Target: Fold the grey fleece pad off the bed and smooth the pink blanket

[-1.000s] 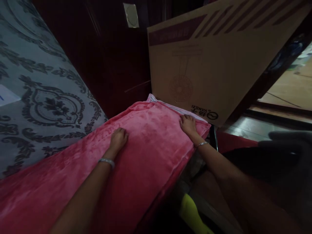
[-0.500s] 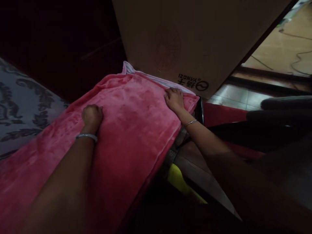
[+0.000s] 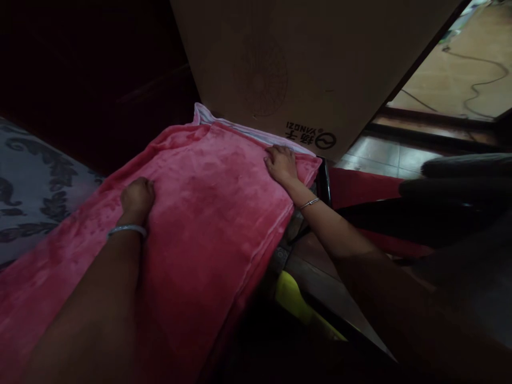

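Observation:
A pink plush blanket (image 3: 208, 213) lies spread over a long surface, with a pale striped underside showing along its far edge. My left hand (image 3: 138, 197), a bracelet on its wrist, is closed in a fist on the left part of the blanket; the fingertips are hidden, and cloth appears bunched in its grip. Near the far right corner, my right hand (image 3: 282, 164) rests on the blanket with its fingers apart and slightly bent beside the edge. A thin bangle circles that wrist.
A large cardboard box (image 3: 312, 64) stands just beyond the blanket. Patterned grey fabric (image 3: 40, 186) is at the left. Below the right side lies a yellow object (image 3: 294, 298). A dark padded item (image 3: 460, 184) sits at the right, with a cable (image 3: 476, 88) on the floor behind.
My left hand has slid a little to the left across the blanket. My right hand stays at the far right corner. The whole view has shifted slightly.

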Tool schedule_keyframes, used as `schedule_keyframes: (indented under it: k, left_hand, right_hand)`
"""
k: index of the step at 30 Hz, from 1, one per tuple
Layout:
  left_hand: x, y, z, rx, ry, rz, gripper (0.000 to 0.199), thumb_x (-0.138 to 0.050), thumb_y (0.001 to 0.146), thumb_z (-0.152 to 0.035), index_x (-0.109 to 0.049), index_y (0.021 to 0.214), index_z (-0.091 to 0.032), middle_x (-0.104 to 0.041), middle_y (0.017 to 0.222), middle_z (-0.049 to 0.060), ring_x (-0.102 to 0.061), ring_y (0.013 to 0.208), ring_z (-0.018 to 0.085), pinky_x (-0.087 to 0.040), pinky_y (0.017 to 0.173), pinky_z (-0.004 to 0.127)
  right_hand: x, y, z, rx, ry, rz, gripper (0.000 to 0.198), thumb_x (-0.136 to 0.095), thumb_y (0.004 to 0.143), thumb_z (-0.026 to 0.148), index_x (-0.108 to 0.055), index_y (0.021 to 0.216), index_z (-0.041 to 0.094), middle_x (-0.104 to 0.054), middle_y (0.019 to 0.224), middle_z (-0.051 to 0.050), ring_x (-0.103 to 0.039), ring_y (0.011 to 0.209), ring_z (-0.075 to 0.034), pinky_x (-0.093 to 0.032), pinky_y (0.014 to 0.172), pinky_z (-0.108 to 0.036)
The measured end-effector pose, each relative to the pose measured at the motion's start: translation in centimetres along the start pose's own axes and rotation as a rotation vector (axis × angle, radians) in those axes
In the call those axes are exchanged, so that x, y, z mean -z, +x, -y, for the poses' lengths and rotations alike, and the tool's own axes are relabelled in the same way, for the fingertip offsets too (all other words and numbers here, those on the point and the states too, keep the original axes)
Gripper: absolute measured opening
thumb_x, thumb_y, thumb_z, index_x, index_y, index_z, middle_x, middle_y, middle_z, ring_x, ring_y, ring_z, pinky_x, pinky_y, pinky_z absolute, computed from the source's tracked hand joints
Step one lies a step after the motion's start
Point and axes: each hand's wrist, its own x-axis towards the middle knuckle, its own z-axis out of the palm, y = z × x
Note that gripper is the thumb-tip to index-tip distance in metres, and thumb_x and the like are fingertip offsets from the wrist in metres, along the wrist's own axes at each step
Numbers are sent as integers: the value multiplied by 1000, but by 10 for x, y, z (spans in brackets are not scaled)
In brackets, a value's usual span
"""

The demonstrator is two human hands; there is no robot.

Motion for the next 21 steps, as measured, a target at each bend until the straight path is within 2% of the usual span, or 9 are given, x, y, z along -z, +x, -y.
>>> schedule_keyframes:
  k: [3, 5, 7, 10, 12, 14, 17, 19, 21]
  left_hand:
    - [4, -2, 4, 21, -100, -8, 43, -41, 101, -33, -61, 124, -3, -68, 115, 17, -58, 104, 27, -48, 101, 48]
    - [4, -8, 4, -13, -154, -102, 46, -47, 97, -33, -58, 129, -3, -66, 121, 20, -57, 113, 32, -47, 104, 52]
    - [3, -22, -1, -134, -187, -214, 50, -53, 92, -33, -56, 133, -6, -61, 132, 23, -53, 124, 37, -42, 110, 57]
    - [3, -71, -23, -423, -258, -237, 42, -54, 90, -34, -62, 126, -13, -60, 135, 21, -51, 130, 37, -40, 114, 57]
    - [3, -120, -43, -631, -334, -142, 33, -52, 92, -35, -66, 116, -18, -66, 126, 15, -57, 123, 33, -44, 111, 52]
    - [3, -173, -63, -795, -413, 1, 29, -51, 95, -38, -67, 112, -21, -69, 116, 11, -62, 111, 28, -51, 102, 46]
    - [-4, -234, -85, -920, -434, 80, 29, -60, 93, -41, -66, 113, -21, -68, 115, 12, -63, 106, 27, -54, 93, 44]
    - [-13, -253, -91, -925, -404, 44, 22, -58, 94, -35, -66, 109, -20, -68, 110, 12, -64, 102, 26, -54, 89, 43]
    - [-23, -257, -92, -891, -380, -22, 18, -49, 98, -26, -65, 100, -19, -68, 101, 11, -64, 95, 25, -54, 84, 41]
  right_hand:
    - [1, -1, 3, -3, 11, -12, 45, -44, 99, 30, -65, 136, 16, -59, 145, -17, -48, 131, -35, -33, 114, -57]
    - [2, -2, 4, -3, 16, -17, 45, -44, 99, 30, -65, 135, 16, -60, 144, -17, -49, 130, -35, -34, 114, -56]
    - [3, -2, 5, -7, 13, -16, 44, -44, 99, 29, -66, 135, 15, -60, 144, -17, -49, 129, -35, -35, 113, -54]
    - [6, -3, 7, -9, 4, -5, 44, -43, 99, 28, -65, 135, 15, -61, 142, -17, -49, 128, -35, -35, 112, -54]
    - [8, -4, 8, -10, 0, 9, 45, -43, 99, 28, -65, 136, 15, -61, 141, -17, -49, 128, -35, -35, 112, -54]
    - [10, -4, 10, -14, -7, 26, 45, -43, 99, 29, -64, 136, 15, -61, 141, -17, -49, 128, -34, -35, 111, -53]
    - [14, -4, 15, -26, -26, 50, 45, -42, 100, 29, -64, 137, 15, -61, 142, -17, -48, 129, -33, -36, 111, -50]
    - [20, -3, 18, -40, -46, 74, 45, -42, 100, 28, -63, 137, 15, -61, 142, -17, -49, 130, -32, -36, 110, -48]
    - [27, -2, 19, -75, -75, 105, 45, -41, 101, 28, -63, 137, 14, -62, 140, -19, -53, 127, -32, -39, 107, -46]
